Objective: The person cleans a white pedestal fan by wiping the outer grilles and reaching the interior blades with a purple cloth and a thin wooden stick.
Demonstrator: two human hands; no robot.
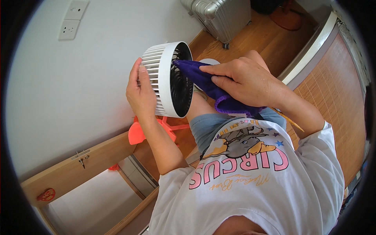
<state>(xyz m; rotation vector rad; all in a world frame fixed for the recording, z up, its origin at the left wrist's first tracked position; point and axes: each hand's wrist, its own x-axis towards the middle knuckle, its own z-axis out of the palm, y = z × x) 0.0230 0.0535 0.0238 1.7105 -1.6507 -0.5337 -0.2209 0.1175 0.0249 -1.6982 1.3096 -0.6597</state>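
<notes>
My left hand (141, 90) grips the slatted white side of a round fan head (166, 84), thumb and fingers against the slats. The fan's black grille (182, 92) faces right, toward my other hand. Bunched in my right hand (248, 80) is a dark purple cloth (205, 82), its index finger stretched along it. The cloth's tip touches or lies just in front of the grille near the white rim; which, I cannot tell. Its looser end hangs below my right palm, above my lap.
An orange-red plastic piece (137, 132) is below my left forearm. Lower left, a wooden panel (105, 150) holds a lock with a key. A silver suitcase (225, 17) stands on the wooden floor, wall sockets (70, 29) are upper left, and a mat-covered bed (337, 94) flanks my right.
</notes>
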